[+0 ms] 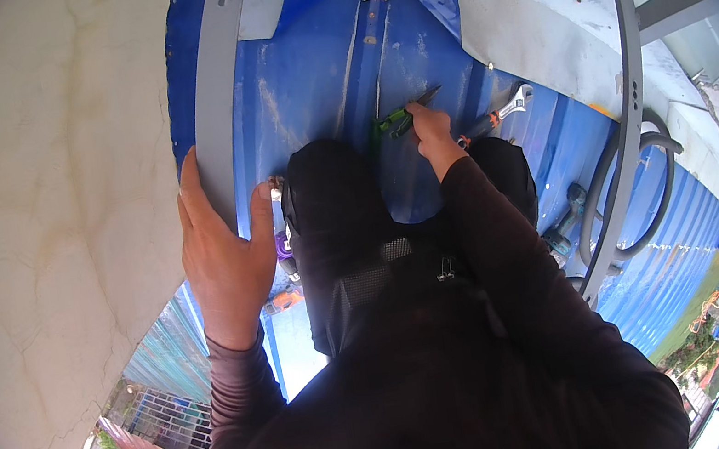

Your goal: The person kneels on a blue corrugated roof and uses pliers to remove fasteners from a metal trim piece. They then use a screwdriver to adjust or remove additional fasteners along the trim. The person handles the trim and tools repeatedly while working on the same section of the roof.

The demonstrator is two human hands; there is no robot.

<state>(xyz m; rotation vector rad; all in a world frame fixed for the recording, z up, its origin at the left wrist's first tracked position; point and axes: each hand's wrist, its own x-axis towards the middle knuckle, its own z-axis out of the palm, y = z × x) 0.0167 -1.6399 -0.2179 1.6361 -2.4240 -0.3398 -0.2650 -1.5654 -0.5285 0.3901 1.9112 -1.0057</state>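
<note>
My left hand (230, 262) spreads across the lower end of a grey metal beam (220, 87), fingers along its left side and thumb apart on the right. Its fingers are not wrapped around anything I can see. My right hand (432, 132) is closed on green-handled pliers (398, 122), low over the blue corrugated metal sheet (301, 84); their dark pointed tip faces up and right. To the right of that hand lies an adjustable wrench (505, 108) with a bright jaw and an orange and black handle. My knees flank the pliers.
A teal and dark power tool (570, 216) lies right of my knee, beside a black hose (671, 178) and a grey metal bar (628, 63). Purple (285, 247) and orange (284, 302) items sit by my left leg. A cream wall (49, 196) rises on the left. Rooftops show below.
</note>
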